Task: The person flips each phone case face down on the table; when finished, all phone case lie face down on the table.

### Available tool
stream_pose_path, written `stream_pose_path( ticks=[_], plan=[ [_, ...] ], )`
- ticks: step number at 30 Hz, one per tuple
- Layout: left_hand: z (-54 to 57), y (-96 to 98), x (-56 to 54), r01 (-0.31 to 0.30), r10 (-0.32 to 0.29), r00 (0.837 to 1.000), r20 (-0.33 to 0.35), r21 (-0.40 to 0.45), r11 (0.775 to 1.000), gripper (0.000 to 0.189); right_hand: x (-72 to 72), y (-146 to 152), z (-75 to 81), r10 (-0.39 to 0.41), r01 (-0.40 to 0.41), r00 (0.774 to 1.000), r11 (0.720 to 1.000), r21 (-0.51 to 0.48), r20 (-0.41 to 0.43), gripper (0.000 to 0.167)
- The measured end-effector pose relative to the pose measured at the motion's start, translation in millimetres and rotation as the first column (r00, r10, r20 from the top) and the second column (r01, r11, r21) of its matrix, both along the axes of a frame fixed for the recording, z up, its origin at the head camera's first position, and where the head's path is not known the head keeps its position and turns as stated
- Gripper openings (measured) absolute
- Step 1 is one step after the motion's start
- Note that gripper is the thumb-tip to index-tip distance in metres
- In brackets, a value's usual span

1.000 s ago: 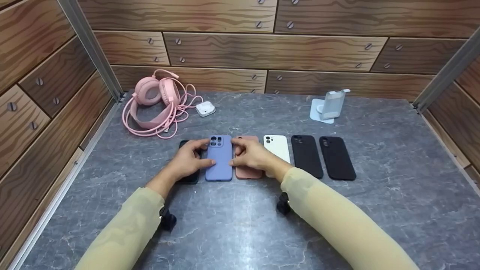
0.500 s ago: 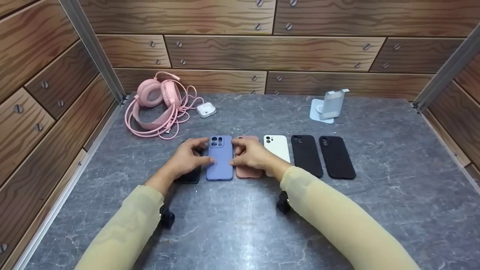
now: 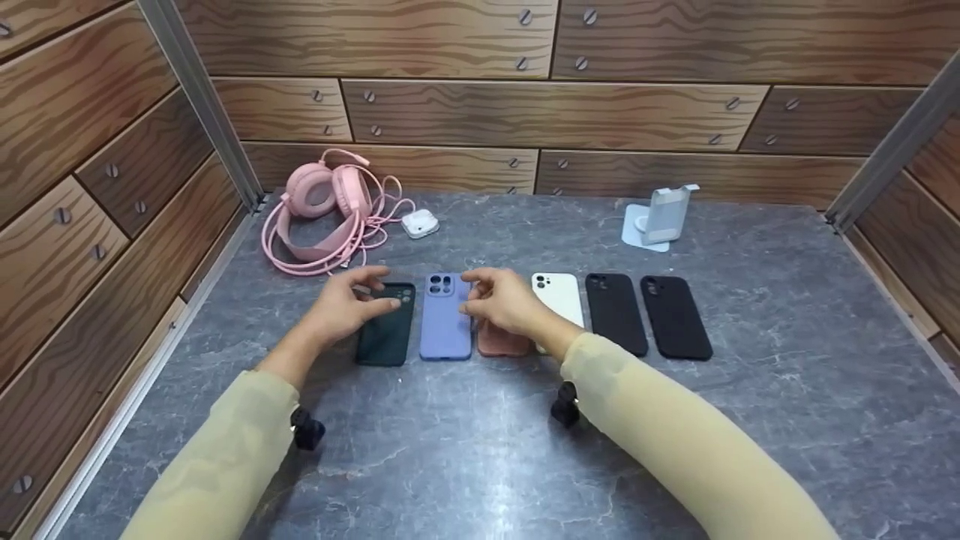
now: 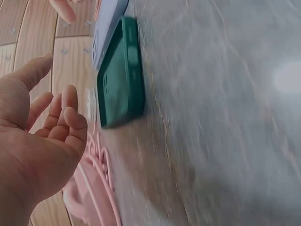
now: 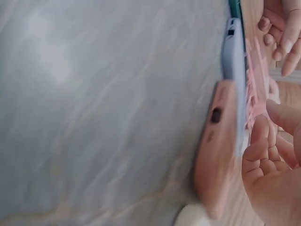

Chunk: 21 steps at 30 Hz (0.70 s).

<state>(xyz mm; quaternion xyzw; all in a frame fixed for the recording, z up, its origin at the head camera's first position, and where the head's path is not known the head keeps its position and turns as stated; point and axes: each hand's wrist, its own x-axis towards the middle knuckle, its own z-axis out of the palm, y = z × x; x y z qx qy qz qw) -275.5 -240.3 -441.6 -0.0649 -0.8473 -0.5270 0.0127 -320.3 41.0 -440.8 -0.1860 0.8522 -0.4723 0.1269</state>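
Observation:
Phone cases lie in a row on the table. My left hand point(image 3: 337, 311) hovers over the left side of the dark green case point(image 3: 385, 339), thumb and fingers apart and holding nothing. In the left wrist view that green case point(image 4: 121, 80) lies hollow side up, apart from the hand. Beside it is the purple case point(image 3: 445, 330), back up. My right hand point(image 3: 508, 301) is above the pink case point(image 3: 501, 343), partly hiding it, with its fingertips near the purple case's right edge. The right wrist view shows loosely bent fingers with nothing between them.
Right of the pink case lie a white case point(image 3: 564, 300) and two black cases, one inner point(image 3: 616, 315) and one outer point(image 3: 677, 319). Behind are a pink headset point(image 3: 330, 217) with its cable, a small white box point(image 3: 420, 223) and a light-blue phone stand point(image 3: 666, 217).
My left hand has let go of the purple case and moved left, uncovering more of the green case. The right hand stays near the purple case's edge. The view has shifted slightly.

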Motion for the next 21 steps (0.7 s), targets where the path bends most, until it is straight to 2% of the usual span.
stream_pose_path(
  ticks=[2, 6, 9, 13, 18, 21],
  plan=[
    [-0.7, -8.0, 1.6, -0.013, 0.013, 1.000, 0.010, -0.017, 1.000, 0.058, 2.5, -6.7, 3.8, -0.006, 0.007, 0.999, 1.000, 0.025, -0.036, 0.054],
    [-4.3, -18.9, 4.0, -0.041, 0.042, 0.998, 0.039, -0.024, 0.999, 0.059, 7.7, -22.4, 6.7, 0.008, -0.008, 0.999, 1.000, -0.016, -0.048, 0.050],
    [-8.7, -23.0, 4.4, -0.058, 0.059, 0.997, 0.048, -0.017, 0.998, 0.059, 10.4, -34.3, 4.6, 0.025, -0.027, 0.999, 0.998, -0.057, -0.041, 0.050],
    [-16.2, -26.0, 2.4, -0.092, 0.092, 0.992, 0.082, -0.008, 0.996, 0.061, 12.1, -49.2, -1.0, 0.017, -0.019, 0.999, 0.999, -0.040, -0.045, 0.050],
    [-22.6, -27.6, -2.2, -0.115, 0.119, 0.980, 0.162, -0.031, 0.993, 0.063, 12.1, -65.1, -5.7, 0.005, -0.006, 0.999, 1.000, -0.017, -0.042, 0.051],
    [-24.7, -29.3, -3.7, -0.124, 0.130, 0.976, 0.176, -0.042, 0.991, 0.062, 11.9, -73.0, -6.9, 0.015, -0.016, 0.998, 1.000, -0.008, -0.055, 0.051]
  ],
)
